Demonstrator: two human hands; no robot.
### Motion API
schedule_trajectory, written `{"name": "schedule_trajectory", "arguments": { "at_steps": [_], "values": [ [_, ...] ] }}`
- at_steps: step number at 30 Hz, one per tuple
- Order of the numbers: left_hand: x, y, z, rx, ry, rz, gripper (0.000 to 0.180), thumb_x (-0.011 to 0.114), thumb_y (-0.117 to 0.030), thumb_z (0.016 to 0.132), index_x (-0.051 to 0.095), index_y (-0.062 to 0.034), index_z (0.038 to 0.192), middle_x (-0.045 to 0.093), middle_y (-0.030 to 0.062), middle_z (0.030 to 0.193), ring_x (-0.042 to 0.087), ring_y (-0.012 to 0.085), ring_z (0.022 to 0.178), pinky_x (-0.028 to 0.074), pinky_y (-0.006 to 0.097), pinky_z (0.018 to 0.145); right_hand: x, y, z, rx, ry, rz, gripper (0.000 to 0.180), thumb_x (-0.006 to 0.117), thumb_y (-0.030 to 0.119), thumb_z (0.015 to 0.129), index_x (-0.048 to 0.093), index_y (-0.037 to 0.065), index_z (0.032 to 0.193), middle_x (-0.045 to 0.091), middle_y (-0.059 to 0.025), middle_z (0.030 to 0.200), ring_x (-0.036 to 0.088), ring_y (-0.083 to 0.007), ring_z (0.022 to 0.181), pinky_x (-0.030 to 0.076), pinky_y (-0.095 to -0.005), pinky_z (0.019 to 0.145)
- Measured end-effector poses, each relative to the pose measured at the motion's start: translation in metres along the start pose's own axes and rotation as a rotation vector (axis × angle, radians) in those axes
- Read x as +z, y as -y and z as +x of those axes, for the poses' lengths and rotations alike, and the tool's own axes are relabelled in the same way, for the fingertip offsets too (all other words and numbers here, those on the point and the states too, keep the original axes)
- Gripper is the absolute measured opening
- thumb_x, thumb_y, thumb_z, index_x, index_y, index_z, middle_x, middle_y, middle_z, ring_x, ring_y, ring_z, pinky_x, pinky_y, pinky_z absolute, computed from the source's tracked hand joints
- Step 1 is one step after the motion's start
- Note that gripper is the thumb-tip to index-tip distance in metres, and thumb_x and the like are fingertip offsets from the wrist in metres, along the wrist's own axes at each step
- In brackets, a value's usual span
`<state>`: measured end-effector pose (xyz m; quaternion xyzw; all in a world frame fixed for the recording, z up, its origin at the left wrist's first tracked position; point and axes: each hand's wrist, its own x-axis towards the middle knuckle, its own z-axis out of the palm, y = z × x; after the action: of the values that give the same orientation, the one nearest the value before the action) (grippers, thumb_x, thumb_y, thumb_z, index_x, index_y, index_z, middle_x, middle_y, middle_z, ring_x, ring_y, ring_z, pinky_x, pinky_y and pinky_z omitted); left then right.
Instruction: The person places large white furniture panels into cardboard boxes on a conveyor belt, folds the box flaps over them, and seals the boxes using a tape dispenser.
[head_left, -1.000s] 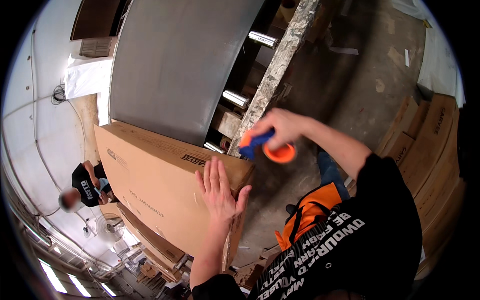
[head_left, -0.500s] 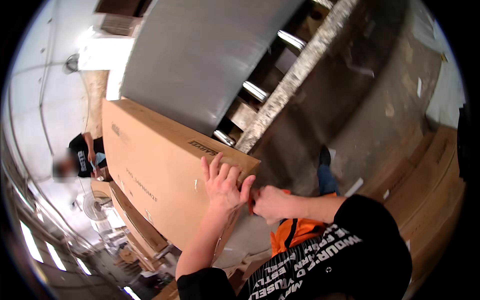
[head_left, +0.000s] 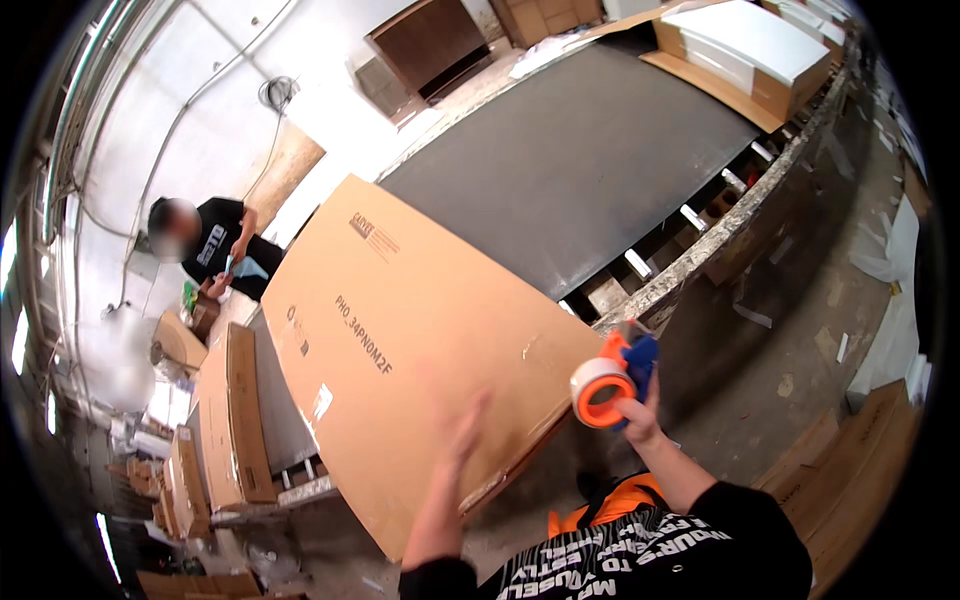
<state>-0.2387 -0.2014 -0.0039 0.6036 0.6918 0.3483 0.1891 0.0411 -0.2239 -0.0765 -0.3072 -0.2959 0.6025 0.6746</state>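
Observation:
A large flat brown cardboard box (head_left: 440,330) lies in front of me, its near edge toward my body. Over its near part is my left hand (head_left: 458,425), blurred by motion, with the thumb apart from faintly visible stretched fingers and nothing in them. Whether it touches the cardboard I cannot tell. My right hand (head_left: 641,418) grips an orange and blue tape dispenser (head_left: 604,385) carrying a roll of tape. The dispenser is held up by the box's right corner, and part of my grip is hidden behind it.
A roller conveyor with a grey belt (head_left: 570,160) runs past the box; its worn side rail (head_left: 690,265) is on the right. An opened carton with white packing (head_left: 745,60) sits at the far end. A co-worker (head_left: 225,245) stands at the left. More cartons (head_left: 228,420) lie beyond the box.
My right hand has come up and right, bringing the tape dispenser into full view. My left hand has lifted from the box's corner and shifted lower. The view has swung, showing more conveyor.

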Motion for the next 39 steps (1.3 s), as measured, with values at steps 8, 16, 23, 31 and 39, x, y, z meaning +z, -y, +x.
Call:
{"name": "schedule_trajectory", "arguments": {
  "at_steps": [8,16,23,31,39],
  "values": [
    [-0.121,0.098,-0.147,-0.46,-0.518,-0.525,0.069,0.068,-0.024,0.086,0.037,-0.005,0.145,0.035,0.0267,0.148,0.041,0.0416,0.131,0.041,0.046,0.105,0.02,-0.069,0.029,-0.322,-0.198,-0.313,0.087,0.063,0.028,0.056,0.044,0.0,0.136,0.034,-0.0136,0.137,0.034,-0.0287,0.133,0.024,-0.0364,0.114],
    [0.086,0.014,-0.054,-0.439,0.268,-0.721,0.076,0.063,-0.029,0.089,0.023,-0.0081,0.15,0.027,0.021,0.154,0.03,0.0338,0.139,0.03,0.042,0.11,0.017,-0.052,0.112,-0.177,0.003,-0.716,0.093,0.063,0.041,0.056,0.045,0.002,0.138,0.04,-0.0152,0.135,0.035,-0.0311,0.132,0.021,-0.0403,0.114],
    [0.163,-0.067,-0.086,-0.476,0.675,-0.863,0.082,0.059,-0.033,0.092,0.011,-0.0108,0.155,0.021,0.016,0.159,0.02,0.027,0.146,0.02,0.038,0.115,0.02,-0.012,0.511,-0.171,0.019,-0.144,0.023,0.059,0.009,0.067,0.06,0.001,0.089,0.059,-0.0069,0.079,0.059,-0.0182,0.07,0.051,-0.0367,0.061],
    [0.056,-0.025,-0.052,-0.639,-0.14,-1.14,0.031,0.057,-0.011,0.095,0.057,0.0019,0.123,0.064,0.0151,0.12,0.064,0.0282,0.107,0.051,0.04,0.095,0.127,0.012,0.256,0.055,0.552,-0.192,0.067,0.056,0.016,0.07,0.046,0.001,0.134,0.056,-0.0049,0.108,0.054,-0.0124,0.095,0.044,-0.0268,0.082],
    [-0.162,0.264,-0.094,-0.681,-1.172,-0.827,0.083,0.052,-0.061,0.092,0.032,-0.0009,0.145,0.04,0.0131,0.142,0.04,0.0293,0.127,0.032,0.039,0.105,-0.021,-0.034,0.154,-0.238,-0.186,-0.171,0.054,0.051,0.011,0.075,0.05,-0.002,0.128,0.058,-0.0095,0.119,0.056,-0.0216,0.11,0.044,-0.033,0.097]
  ]
}}
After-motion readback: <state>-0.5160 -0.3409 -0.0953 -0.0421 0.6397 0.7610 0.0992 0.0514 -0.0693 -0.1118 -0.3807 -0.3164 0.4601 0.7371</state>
